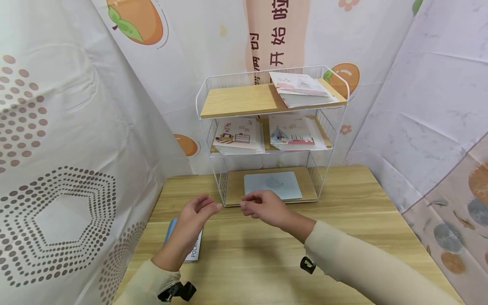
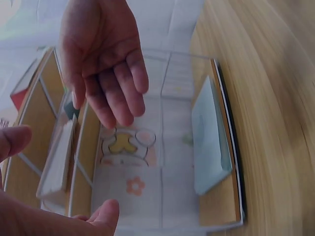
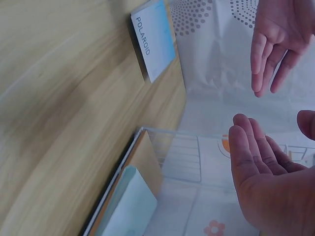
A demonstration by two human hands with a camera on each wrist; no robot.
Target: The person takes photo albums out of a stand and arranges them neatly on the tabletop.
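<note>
My left hand hovers over the table in front of the shelf's left side, fingers relaxed and holding nothing. Facing it, my right hand hangs before the bottom shelf, its fingers loosely bent with nothing in them. A light blue booklet with a small grey drawing lies on the bottom board, just beyond the right hand. Partly hidden under my left forearm is a blue and white box on the table; its POLAROID lettering shows in the right wrist view.
A white wire rack with three wooden boards stands at the table's back. Illustrated booklets lie on the top board, the middle left and the middle right. Patterned cloth hangs around the wooden table.
</note>
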